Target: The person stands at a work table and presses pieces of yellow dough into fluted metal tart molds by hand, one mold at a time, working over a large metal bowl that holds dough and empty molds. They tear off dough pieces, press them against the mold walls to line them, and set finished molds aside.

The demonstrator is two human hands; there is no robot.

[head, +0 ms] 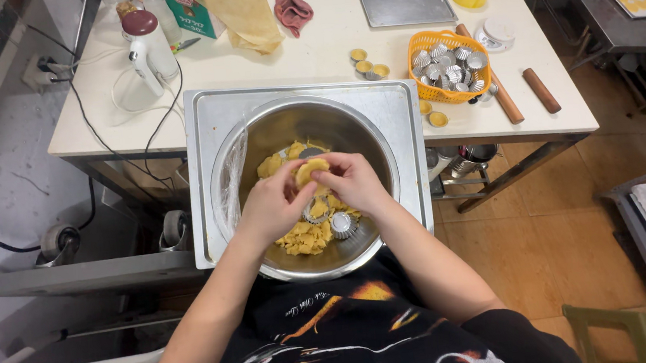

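- Dough piece (pixel 311 171), yellow and flat, sits between my two hands above the middle of the steel bowl (pixel 350 136).
- My left hand (pixel 272 206) pinches its left edge, thumb and fingers clamped on it.
- My right hand (pixel 354 183) grips the right edge the same way, fingertips closed on the dough and touching those of the left hand.
- Under my hands, the bowl holds more yellow dough scraps (pixel 306 240) and a few small fluted tin cups (pixel 342 224).
- Clear plastic wrap (pixel 231 178) hangs over the bowl's left rim.
- The bowl rests on a metal tray (pixel 209 176) at the edge of the white table (pixel 319 49).
- Farther back to the right stands an orange basket (pixel 478 86) full of tin cups, with a wooden rolling pin (pixel 504 100) just beside it.
- Three cups lined with dough (pixel 369 63) sit left of the basket, and two more (pixel 433 114) lie just below it.
- At the far left of the table stands a white hand mixer (pixel 147 53).
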